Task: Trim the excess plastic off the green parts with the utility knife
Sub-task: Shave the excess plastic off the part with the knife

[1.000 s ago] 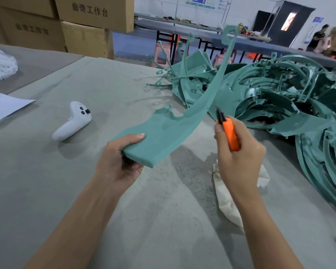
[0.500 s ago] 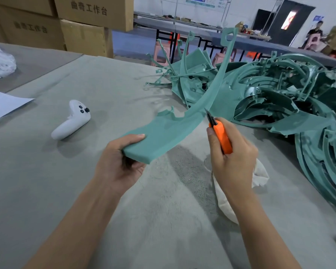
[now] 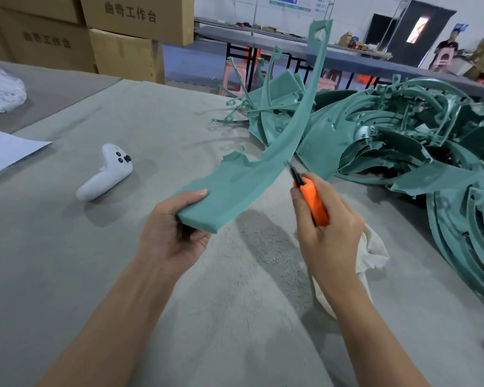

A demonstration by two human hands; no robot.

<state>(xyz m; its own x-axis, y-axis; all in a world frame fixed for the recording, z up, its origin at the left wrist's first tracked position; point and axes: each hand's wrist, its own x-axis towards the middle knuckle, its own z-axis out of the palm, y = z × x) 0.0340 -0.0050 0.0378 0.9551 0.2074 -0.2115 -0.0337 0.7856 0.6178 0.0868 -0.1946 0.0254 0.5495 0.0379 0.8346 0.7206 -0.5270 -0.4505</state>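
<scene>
Long, curved green part [image 3: 252, 180], held above the grey table [image 3: 179, 317] at centre. My left hand [image 3: 173, 233] grips its near, wide end, thumb lying on top and fingers curled underneath. From there the part sweeps up and away in an arc, narrowing towards a far tip that carries a small cut-out hole. The surface is matt teal. A ragged tab of thin plastic juts from the left edge about midway along.

My right hand [image 3: 327, 233] is closed round the orange utility knife [image 3: 313, 202], with the dark blade pointing away from me. The blade tip sits at the part's right edge; whether it bites in cannot be told.

Far right: a tangled pile of green parts [image 3: 403, 141] of the same colour, lying on the table. Beneath my right wrist is a crumpled pale cloth [image 3: 375, 255]. Left of centre is a white controller [image 3: 106, 174]. A sheet of paper [image 3: 3, 155] lies at the left edge, and cardboard boxes [image 3: 129, 34] are stacked at far left.
</scene>
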